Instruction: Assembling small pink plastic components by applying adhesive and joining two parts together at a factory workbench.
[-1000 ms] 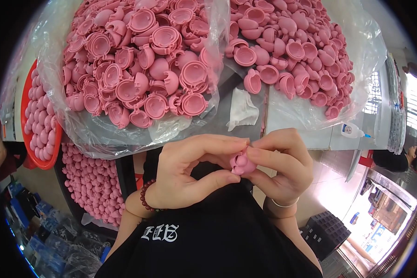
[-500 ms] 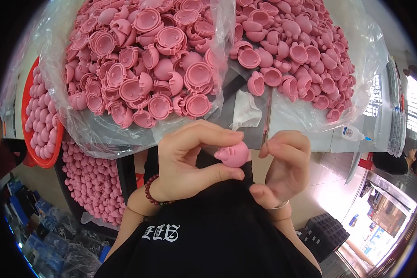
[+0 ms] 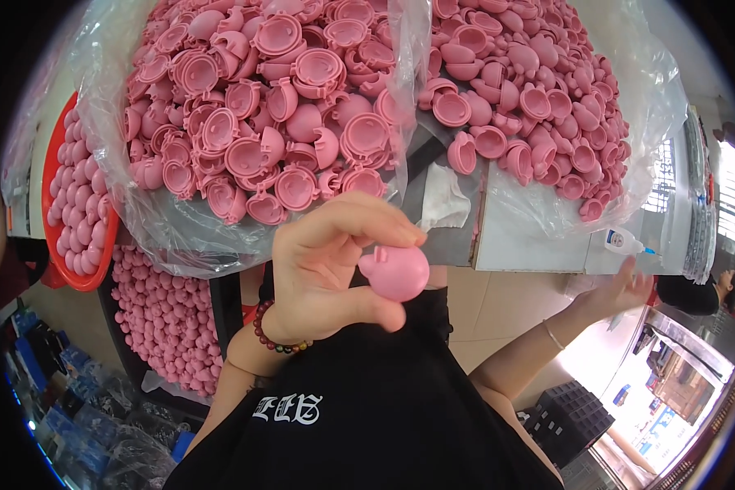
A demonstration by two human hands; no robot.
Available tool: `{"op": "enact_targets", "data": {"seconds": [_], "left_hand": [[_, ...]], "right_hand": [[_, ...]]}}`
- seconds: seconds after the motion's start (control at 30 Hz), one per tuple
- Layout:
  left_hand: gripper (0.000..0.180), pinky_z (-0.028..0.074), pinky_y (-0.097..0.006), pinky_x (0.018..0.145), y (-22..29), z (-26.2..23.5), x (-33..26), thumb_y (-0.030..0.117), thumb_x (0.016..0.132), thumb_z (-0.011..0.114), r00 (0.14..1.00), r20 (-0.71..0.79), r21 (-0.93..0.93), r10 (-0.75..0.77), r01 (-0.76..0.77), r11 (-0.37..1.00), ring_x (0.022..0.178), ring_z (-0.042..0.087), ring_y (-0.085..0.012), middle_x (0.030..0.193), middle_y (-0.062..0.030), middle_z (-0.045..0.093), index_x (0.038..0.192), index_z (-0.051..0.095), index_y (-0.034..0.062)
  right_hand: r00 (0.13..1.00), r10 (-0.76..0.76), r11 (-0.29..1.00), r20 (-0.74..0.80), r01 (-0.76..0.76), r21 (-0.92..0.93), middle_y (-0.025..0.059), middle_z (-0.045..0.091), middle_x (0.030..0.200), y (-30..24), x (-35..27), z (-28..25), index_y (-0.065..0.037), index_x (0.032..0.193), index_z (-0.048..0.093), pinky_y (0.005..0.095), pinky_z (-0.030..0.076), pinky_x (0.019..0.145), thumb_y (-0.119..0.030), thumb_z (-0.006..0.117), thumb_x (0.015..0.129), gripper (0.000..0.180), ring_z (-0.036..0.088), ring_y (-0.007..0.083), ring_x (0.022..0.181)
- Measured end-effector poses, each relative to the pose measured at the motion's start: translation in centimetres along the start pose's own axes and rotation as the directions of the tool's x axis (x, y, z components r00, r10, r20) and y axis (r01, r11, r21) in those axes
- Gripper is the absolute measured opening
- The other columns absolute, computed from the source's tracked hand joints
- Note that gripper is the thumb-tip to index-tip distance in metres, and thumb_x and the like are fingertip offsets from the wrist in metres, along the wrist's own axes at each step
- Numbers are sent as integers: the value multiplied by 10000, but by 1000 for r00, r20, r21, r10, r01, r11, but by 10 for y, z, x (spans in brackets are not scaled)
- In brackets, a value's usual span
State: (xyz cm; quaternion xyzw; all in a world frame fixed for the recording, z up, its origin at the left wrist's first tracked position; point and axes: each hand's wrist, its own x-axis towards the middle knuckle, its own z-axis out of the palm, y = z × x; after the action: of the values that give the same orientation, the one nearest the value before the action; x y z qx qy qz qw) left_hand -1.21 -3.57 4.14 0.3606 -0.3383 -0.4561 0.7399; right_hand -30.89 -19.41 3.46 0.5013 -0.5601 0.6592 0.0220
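Note:
Between the thumb and fingers of my left hand [image 3: 309,278] is a round pink plastic ball [image 3: 402,275] with small nubs on its left side. It is held up in front of my body, before the table edge. My right hand [image 3: 616,291] reaches out to the right, its fingers apart and slightly blurred, with nothing visible in them. Just beyond that hand, a small white squeeze bottle [image 3: 619,240] with a blue tip lies on the table. Hollow pink half shells [image 3: 294,188] lie heaped on clear plastic at the back left.
Smaller pink pieces [image 3: 535,102] form a second heap at the right. A white tissue [image 3: 447,201] lies between the heaps. A red basket [image 3: 111,229] of pink balls stands far left. Below it is a dark bin [image 3: 227,298] of pink pieces. Black crates [image 3: 567,418] stand lower right.
My right hand has moved from beside the pink ball out to the right, toward the squeeze bottle, and its fingers have spread. My left hand keeps the ball, now turned slightly.

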Motion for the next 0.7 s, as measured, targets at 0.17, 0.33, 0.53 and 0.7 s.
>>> {"op": "enact_targets", "data": {"seconds": [0.17,0.33,0.53,0.7], "left_hand": [[517,450,-277,641,-2,-3,-1,366,572,764,984,97,-308,-150,173,936,724,529,-172,774,-74,520,859,466,56],[529,451,-287,633,6,1,-3,318,572,777,957,145,-468,-249,288,835,749,539,-183,783,-85,527,889,454,45],[489,428,-366,828,2,-13,-8,75,560,764,968,237,-398,-81,173,901,863,556,-213,925,-149,557,974,522,-20],[434,454,-353,735,20,-23,-12,59,557,764,981,186,-341,57,10,940,834,560,-237,879,-169,577,919,543,-32]], "right_hand": [[892,185,965,412,-84,-249,37,569,813,16,15,-6,34,972,526,207,412,683,-154,622,751,306,517,109,725],[936,114,962,332,-187,199,132,581,869,-48,-11,10,82,965,513,275,451,660,-150,551,791,292,558,192,800],[680,-147,814,718,-329,478,204,561,830,-93,-64,16,84,940,497,245,438,538,-263,546,780,385,559,214,674],[523,-171,807,835,-412,424,201,551,770,-121,-96,28,75,893,480,234,419,495,-274,561,758,382,525,182,554]]}}
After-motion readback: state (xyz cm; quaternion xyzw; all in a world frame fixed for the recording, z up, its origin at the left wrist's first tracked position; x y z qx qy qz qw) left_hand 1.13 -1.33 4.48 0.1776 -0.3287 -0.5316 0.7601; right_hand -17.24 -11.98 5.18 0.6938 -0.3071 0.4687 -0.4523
